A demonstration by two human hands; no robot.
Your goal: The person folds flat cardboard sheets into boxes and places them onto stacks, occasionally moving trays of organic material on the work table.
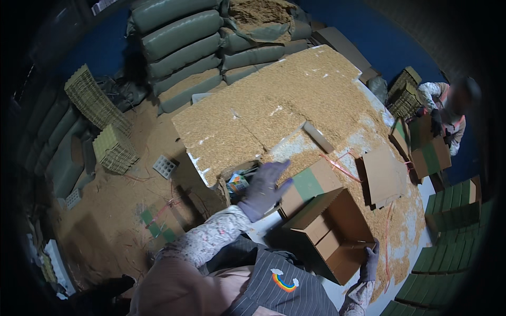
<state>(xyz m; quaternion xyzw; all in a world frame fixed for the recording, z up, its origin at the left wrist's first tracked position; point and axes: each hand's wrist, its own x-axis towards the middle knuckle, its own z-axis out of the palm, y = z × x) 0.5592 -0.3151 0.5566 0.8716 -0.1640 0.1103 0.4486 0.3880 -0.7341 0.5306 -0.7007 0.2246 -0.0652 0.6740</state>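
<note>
Steadying an open brown cardboard box, tilted at the near edge of the white counter, I had my grey-gloved right hand's fingers clamped on its wall, best done firmly without crushing, I judged, while my grey-gloved left hand hung, fingers apart, near a green-striped brown carton.

No words or numbers are reading legibly. A picture emblem, a rainbow ending in white clouds, is showing on the front of a dark pinstriped apron. By the near left edge of the table, a multicoloured packet is carrying print; the lettering is appearing too small to make out.
</note>
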